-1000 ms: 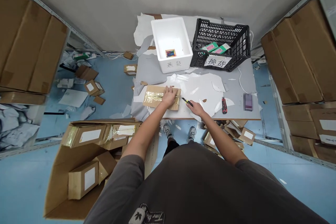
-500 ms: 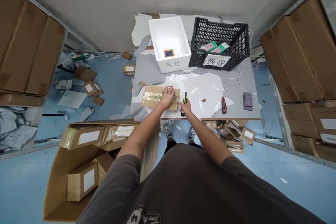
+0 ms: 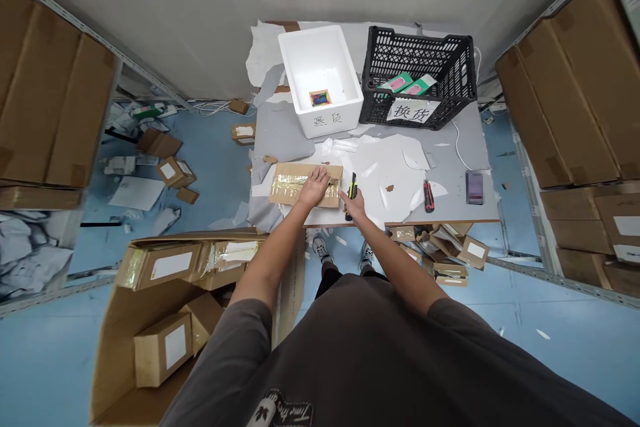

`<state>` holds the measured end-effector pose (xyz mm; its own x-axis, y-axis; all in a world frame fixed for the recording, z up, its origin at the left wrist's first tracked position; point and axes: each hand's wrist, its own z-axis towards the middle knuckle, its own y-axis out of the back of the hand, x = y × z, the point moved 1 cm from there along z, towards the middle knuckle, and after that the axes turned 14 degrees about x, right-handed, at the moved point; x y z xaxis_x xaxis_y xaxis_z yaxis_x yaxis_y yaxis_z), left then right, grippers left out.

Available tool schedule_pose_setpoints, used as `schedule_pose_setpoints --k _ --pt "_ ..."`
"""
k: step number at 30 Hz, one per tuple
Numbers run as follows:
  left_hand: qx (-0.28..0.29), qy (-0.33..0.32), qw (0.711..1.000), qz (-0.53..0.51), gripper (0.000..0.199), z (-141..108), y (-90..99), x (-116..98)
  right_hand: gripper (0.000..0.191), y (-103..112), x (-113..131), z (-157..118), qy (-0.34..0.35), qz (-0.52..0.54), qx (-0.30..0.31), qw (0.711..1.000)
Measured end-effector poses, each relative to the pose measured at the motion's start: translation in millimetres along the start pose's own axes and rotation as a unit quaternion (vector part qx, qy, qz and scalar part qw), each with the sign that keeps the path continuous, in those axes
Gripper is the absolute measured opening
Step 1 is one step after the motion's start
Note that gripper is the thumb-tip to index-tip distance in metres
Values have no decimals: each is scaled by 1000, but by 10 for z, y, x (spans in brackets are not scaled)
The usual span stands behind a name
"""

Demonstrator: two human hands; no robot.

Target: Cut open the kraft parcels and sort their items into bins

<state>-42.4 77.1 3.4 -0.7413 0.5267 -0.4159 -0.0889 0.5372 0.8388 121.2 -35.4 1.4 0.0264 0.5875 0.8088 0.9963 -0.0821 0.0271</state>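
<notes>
A flat cardboard box sealed with shiny clear tape lies near the front edge of the table. My left hand rests on its top, right of the middle, with the fingers laid out flat. Just past the box's right end, my right hand grips a yellow and black utility knife, which points away from me. The thumb side of that hand is close to the box's edge; I cannot tell whether they touch. A slit or gap shows in the tape near my left fingers.
Behind stand a white foam box with a small colourful packet and a black crate holding green-and-pink boxes. A red and black utility knife and a blurred purple item lie right. A large open carton holds parcels at lower left.
The camera view has shifted slightly. My left hand has slid a little to the left on the box; my right hand with the utility knife stays almost in place.
</notes>
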Motion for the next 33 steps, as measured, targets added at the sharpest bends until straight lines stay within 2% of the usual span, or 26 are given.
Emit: schedule_pose_setpoints --k 3,5,7,10,14,19,24,27,33 --pt "-38 -12 999 -21 45 13 -82 63 40 366 28 -118 1 -151 25 988" --pt "-66 -17 997 -35 41 15 -136 87 39 584 101 -172 32 -290 62 954" --pt "-93 -16 994 -50 37 14 -187 99 35 728 209 -169 72 -407 98 905" --pt "-122 -4 990 -72 34 15 -247 108 36 803 388 -72 104 -514 142 839" --pt "-141 -4 986 -86 34 20 -292 131 39 750 570 41 88 -585 159 791" --pt "-151 -13 983 -100 36 -6 -335 143 41 636 713 8 74 -622 148 765" --pt "-157 9 982 -103 38 -25 -358 132 41 688 811 4 79 -646 165 741" --pt "-170 27 980 -97 39 -24 -359 133 42 742 827 20 81 -651 165 737" --pt "-197 15 975 -99 36 -51 -364 123 43 761 790 22 84 -646 168 740"
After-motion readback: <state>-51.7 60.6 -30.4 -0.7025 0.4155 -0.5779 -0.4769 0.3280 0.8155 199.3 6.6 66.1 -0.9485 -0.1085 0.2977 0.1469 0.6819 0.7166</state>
